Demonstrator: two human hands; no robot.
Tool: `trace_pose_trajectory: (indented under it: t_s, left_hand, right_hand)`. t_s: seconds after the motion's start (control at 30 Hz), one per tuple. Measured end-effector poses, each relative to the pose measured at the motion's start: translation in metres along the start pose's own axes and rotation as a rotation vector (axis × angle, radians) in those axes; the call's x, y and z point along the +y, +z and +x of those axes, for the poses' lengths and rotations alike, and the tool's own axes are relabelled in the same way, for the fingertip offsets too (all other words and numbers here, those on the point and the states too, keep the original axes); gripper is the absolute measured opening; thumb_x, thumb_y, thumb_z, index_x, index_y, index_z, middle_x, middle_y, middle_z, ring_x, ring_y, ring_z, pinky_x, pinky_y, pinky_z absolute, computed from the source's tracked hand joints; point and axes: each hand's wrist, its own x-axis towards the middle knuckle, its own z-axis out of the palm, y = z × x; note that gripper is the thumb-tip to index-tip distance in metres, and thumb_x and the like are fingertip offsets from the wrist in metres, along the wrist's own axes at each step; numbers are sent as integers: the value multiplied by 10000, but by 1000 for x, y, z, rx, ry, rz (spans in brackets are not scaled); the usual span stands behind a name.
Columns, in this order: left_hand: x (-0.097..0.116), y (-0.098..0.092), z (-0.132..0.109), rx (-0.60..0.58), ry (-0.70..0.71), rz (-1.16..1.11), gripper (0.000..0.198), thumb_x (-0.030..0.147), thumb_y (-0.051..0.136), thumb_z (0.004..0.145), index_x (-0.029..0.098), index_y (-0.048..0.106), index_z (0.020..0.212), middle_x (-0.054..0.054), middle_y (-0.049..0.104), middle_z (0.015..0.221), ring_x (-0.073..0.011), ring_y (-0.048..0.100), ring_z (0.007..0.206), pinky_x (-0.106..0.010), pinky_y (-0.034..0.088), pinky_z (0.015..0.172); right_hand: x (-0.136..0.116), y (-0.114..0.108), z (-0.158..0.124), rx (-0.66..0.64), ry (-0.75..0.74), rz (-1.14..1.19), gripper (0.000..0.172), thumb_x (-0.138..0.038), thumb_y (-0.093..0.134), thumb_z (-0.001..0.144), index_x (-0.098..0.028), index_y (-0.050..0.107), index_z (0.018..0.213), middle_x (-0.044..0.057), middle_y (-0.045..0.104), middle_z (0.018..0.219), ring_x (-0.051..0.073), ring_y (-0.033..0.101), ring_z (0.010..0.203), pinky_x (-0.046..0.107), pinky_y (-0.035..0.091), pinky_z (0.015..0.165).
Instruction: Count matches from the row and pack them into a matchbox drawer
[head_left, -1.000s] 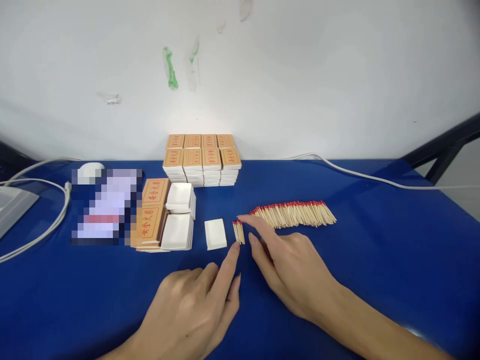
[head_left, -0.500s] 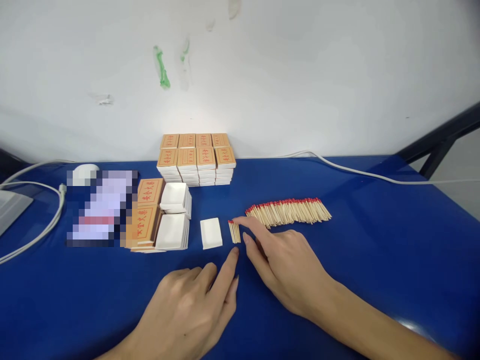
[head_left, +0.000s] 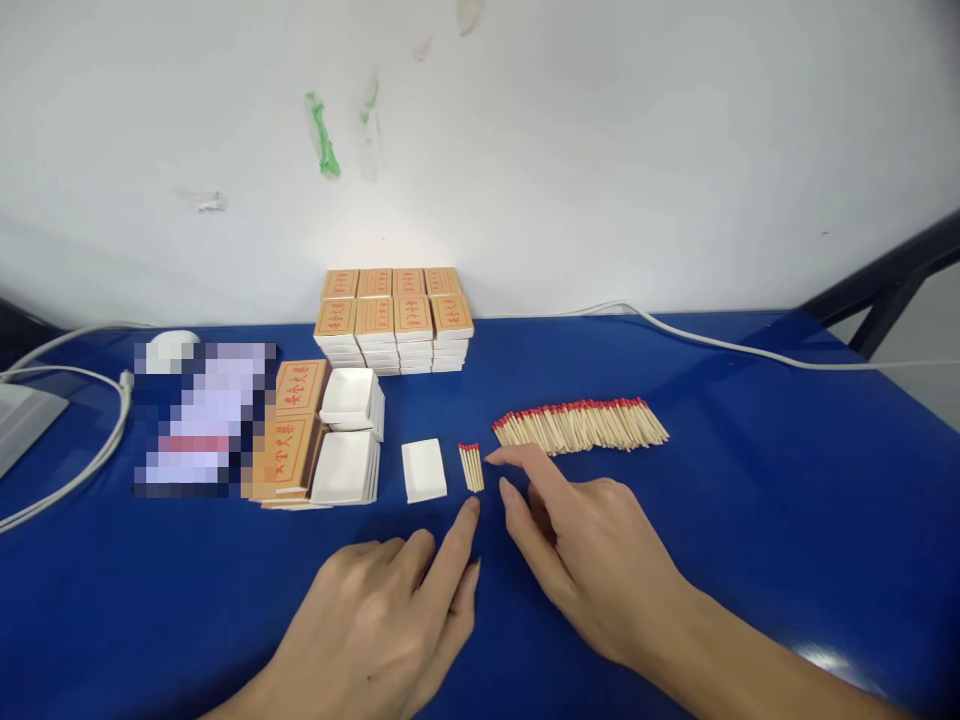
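A small row of red-tipped matches (head_left: 471,468) lies side by side on the blue table, heads pointing away from me. My left hand (head_left: 390,600) has its index finger stretched to the lower ends of this row, with the thumb apart below. Just right of the row, my right hand (head_left: 592,550) holds nothing, its index finger and thumb spread. Behind it lies a long pile of matches (head_left: 577,427). Left of the small row sits a white matchbox tray (head_left: 424,470), its inside facing up.
Stacked white trays (head_left: 345,465) stand beside orange matchbox sleeves (head_left: 283,450) on the left. Closed matchboxes (head_left: 394,318) are piled against the wall. Farther left are a blurred phone-like slab (head_left: 210,410), a white mouse (head_left: 174,350) and cables (head_left: 112,440). Another cable (head_left: 712,340) runs along the back right.
My right hand has drawn slightly right, its index fingertip leaving the heads of the small match row. My left hand stays almost in place.
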Motion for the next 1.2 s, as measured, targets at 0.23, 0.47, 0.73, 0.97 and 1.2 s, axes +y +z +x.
trace_pose_trajectory:
  t_s: [0.23, 0.47, 0.73, 0.97, 1.2]
  left_hand:
    - [0, 0, 1, -35, -11, -16, 423, 211, 513, 1101, 49, 589, 1484, 42, 607, 674, -160, 625, 469, -352, 459, 444]
    - [-1, -1, -1, -16, -35, -29, 404, 205, 513, 1104, 55, 602, 1469, 45, 616, 668, -162, 633, 462, -362, 450, 440]
    - [-1, -1, 0, 13, -27, -23, 372, 194, 542, 1092, 52, 627, 1424, 43, 620, 663, -162, 631, 465, -361, 454, 433]
    - [-1, -3, 0, 16, -23, -46, 380, 180, 567, 1071, 54, 620, 1426, 32, 636, 680, -167, 646, 489, -350, 491, 458]
    - [2, -3, 4, -115, 57, 2, 467, 285, 586, 1055, 61, 600, 1464, 4, 663, 747, -199, 634, 492, -392, 479, 420]
  right_hand:
    - [1, 0, 0, -19, -16, -22, 290, -295, 421, 1138, -202, 604, 1343, -92, 614, 570, 155, 565, 408, 311, 277, 500]
    - [0, 1, -1, -18, -60, -40, 267, -286, 433, 1133, -198, 597, 1326, -95, 598, 562, 160, 567, 422, 320, 266, 515]
    - [0, 0, 0, -34, -49, -24, 279, -288, 436, 1131, -196, 592, 1344, -91, 620, 584, 147, 567, 426, 308, 283, 510]
    - [0, -1, -3, -9, -74, -44, 262, -266, 434, 1125, -177, 616, 1292, -84, 605, 571, 151, 569, 430, 302, 336, 518]
    - [-1, 0, -6, 10, -93, -30, 248, -256, 453, 1122, -181, 605, 1302, -90, 612, 582, 154, 590, 443, 301, 363, 523]
